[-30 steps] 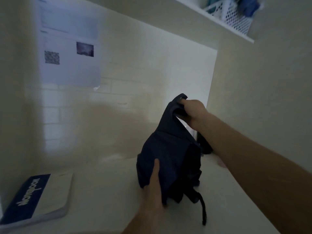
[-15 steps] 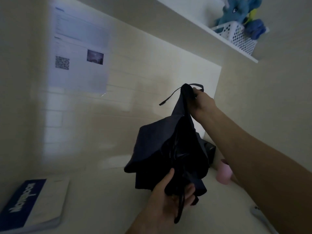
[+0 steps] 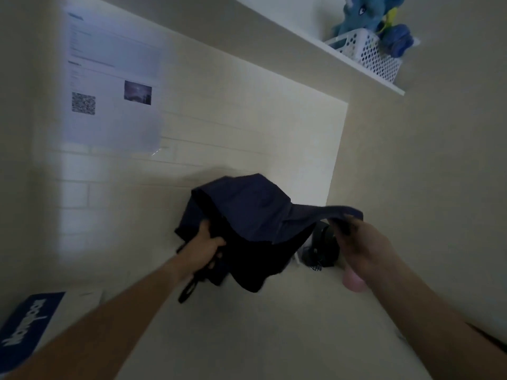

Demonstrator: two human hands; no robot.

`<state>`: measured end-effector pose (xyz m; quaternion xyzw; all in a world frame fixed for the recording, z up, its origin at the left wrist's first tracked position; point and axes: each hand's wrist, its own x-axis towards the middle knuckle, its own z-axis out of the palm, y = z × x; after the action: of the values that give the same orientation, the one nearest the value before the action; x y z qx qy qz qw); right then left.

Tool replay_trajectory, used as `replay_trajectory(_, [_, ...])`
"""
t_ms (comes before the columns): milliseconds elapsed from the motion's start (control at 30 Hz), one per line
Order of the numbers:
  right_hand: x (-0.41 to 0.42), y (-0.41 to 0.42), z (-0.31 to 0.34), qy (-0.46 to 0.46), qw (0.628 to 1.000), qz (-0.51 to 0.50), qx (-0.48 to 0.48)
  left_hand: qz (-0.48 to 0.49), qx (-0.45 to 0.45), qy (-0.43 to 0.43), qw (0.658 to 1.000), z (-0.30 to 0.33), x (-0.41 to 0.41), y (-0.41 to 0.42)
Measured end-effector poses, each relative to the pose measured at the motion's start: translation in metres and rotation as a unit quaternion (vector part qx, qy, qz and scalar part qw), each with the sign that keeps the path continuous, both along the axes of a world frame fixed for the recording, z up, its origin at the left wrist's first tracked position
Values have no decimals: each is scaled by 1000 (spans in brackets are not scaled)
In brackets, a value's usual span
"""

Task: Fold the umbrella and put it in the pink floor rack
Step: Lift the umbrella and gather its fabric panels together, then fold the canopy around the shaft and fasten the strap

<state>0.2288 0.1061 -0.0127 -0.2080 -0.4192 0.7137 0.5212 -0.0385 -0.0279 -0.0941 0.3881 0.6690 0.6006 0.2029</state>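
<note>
A dark navy collapsed umbrella [image 3: 255, 212] hangs in the air above a pale surface, its cloth loose and bunched. My left hand [image 3: 204, 246] grips its lower part, with the wrist strap [image 3: 188, 290] dangling below. My right hand [image 3: 354, 234] pinches an edge of the cloth and holds it out to the right. A pink object [image 3: 354, 282], possibly the rack, shows partly behind my right forearm; I cannot tell its shape.
A blue and white notebook [image 3: 26, 327] lies at the lower left. A dark object [image 3: 323, 246] stands in the corner by the wall. A printed sheet [image 3: 112, 78] hangs on the tiled wall. A shelf carries a white basket [image 3: 370, 54] and a blue plush toy [image 3: 362, 12].
My right hand came down from high above the umbrella and now pulls the cloth edge out to the right. My left hand moved up and closed around the lower part.
</note>
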Motion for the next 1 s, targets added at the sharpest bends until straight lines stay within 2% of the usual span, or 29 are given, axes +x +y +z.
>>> replay_trajectory(67, [4, -9, -23, 35, 998, 39, -31, -28, -30, 122, 992, 20, -24, -5])
replay_trajectory(133, [3, -23, -45, 72, 995, 34, -68, -55, -59, 219, 972, 36, -36, -10])
replay_trajectory(300, [6, -63, -109, 76, 974, 19, -212, -71, -62, 347, 933, 33, -37, -5])
replay_trajectory(400, [5, -89, -143, 75, 955, -21, -286, -67, -103, 372, 920, 8, -35, 0])
replay_trajectory(533, [11, -117, -177, 48, 936, -34, -346, -61, -188, 419, 886, -31, -33, 1])
replay_trajectory(667, [16, -136, -207, -4, 932, -8, -361, -22, -251, 447, 858, -72, -25, 4])
replay_trajectory(833, [36, -156, -238, -17, 939, 39, -343, 62, -303, 449, 839, -115, -11, 9])
replay_trajectory(933, [40, -162, -241, -55, 937, 28, -344, 93, -353, 450, 815, -130, -5, 8])
replay_trajectory(1000, [40, -164, -233, -65, 923, 12, -379, 110, -361, 417, 827, -134, -5, 4])
